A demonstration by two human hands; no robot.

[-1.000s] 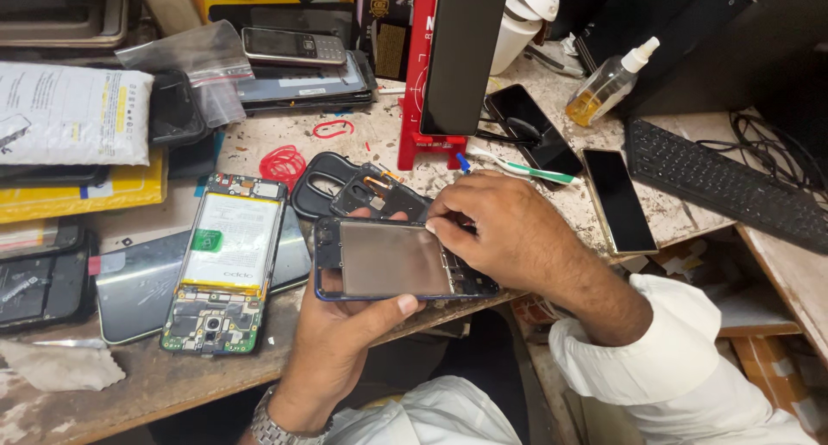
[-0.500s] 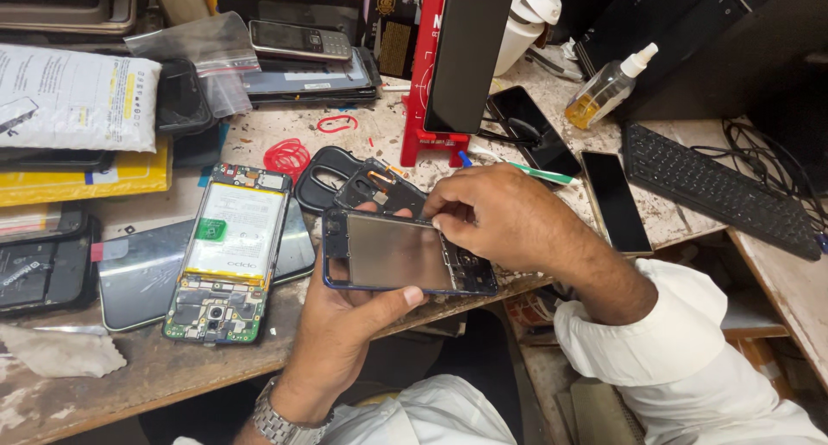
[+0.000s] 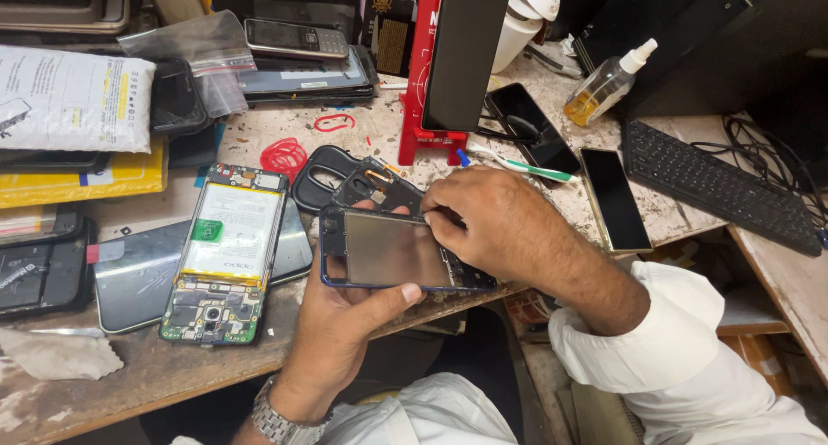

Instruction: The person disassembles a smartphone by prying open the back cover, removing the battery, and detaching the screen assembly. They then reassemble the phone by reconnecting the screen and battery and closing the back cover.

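I'm looking down at the bench, and the phone frame (image 3: 392,251) is the anchor here: a blue-edged, gutted shell with a dull metal plate facing up, held just off the near edge of the workbench (image 3: 129,385). My left hand (image 3: 341,320) cradles it from beneath, thumb clamped over the frame's near long edge, fingers curled up behind its far side, so the grip is closed on the frame. My right hand (image 3: 496,225) comes in from the frame's right end, fingertips pinched together at the far right corner; whether they hold anything tiny there, I cannot tell. That hand covers most of the frame's right end.

Just behind the frame, touching its far edge from this view, lies a black inner cover (image 3: 375,186), and beside that a black back shell (image 3: 321,173). Left of the frame sits an opened phone (image 3: 226,255), battery and green board showing, resting on a grey glass panel (image 3: 138,277). Beyond the frame stands a red stand (image 3: 423,100) carrying a dark screen (image 3: 466,48). Right of the frame lie a green-handled toothbrush (image 3: 526,165), a gold-edged phone (image 3: 614,199) face up, and further right a black keyboard (image 3: 716,182). A spray bottle (image 3: 608,83) stands behind those.
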